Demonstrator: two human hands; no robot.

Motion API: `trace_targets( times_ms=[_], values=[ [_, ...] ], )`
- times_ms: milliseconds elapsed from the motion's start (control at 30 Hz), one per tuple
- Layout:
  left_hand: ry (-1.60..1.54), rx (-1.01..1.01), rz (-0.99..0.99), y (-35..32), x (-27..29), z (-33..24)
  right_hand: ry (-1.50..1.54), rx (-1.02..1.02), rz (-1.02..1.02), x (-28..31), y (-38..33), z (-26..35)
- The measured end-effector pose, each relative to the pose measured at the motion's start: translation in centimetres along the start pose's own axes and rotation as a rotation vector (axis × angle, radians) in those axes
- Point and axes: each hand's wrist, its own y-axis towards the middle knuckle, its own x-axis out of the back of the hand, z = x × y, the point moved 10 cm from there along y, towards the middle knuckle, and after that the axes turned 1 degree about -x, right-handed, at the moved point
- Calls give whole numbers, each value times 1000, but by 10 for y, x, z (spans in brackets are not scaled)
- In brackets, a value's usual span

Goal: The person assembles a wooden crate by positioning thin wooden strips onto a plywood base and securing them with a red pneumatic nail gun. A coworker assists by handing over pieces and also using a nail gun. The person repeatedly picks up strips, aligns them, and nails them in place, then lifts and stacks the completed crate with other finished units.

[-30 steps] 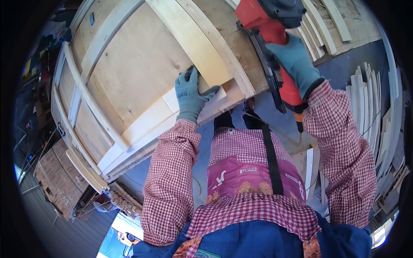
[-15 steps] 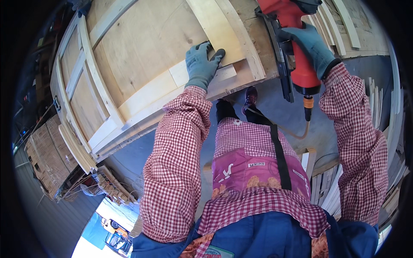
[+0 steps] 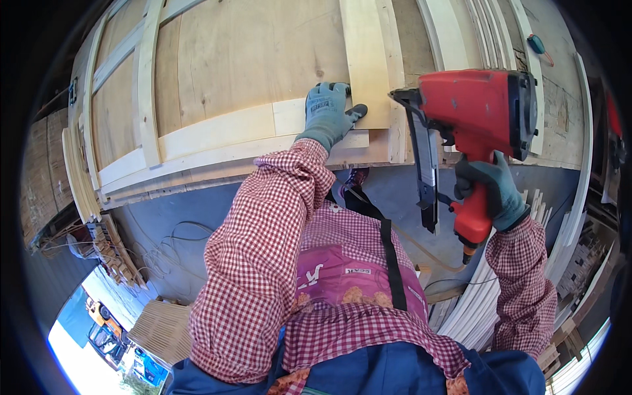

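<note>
My left hand (image 3: 328, 116), in a grey-blue work glove with dark fingertips, rests on the wooden panel's frame. Its thumb lies across the left edge of a pale plank (image 3: 368, 72), apart from the fingers, which press beside that edge. Under the palm runs a lighter cross strip (image 3: 289, 117). Off to the right, my right hand (image 3: 503, 191), gloved alike, is wrapped round the handle of a red nail gun (image 3: 471, 105). The gun is held up in front of the panel's near edge, its long dark magazine (image 3: 428, 174) pointing down toward me. An air hose (image 3: 431, 253) trails from the handle.
Wooden slats (image 3: 490, 33) lie on the bench at the far right, with a small teal tape measure (image 3: 536, 44) near them. Long white strips (image 3: 471, 299) are stacked low at right. Coiled cable (image 3: 168, 247) lies on the floor, near a wood pile (image 3: 118, 253).
The nail gun has come lower and nearer in my right hand, turned so its side shows. My left hand stays at the plank's edge. The whole view has shifted and turned.
</note>
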Motion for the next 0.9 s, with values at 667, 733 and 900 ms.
trace_targets(
  times_ms=[667, 733, 900],
  values=[
    [-135, -87, -49, 3, -1, 2, -183, -121, 58, -43, -2, 1],
    [-189, -120, -59, 2, 1, 2, -356, -46, 169, -50, 8, 13],
    [-161, -158, -73, -1, 8, 0, -380, -101, 117, -50, 2, 8]
  ],
)
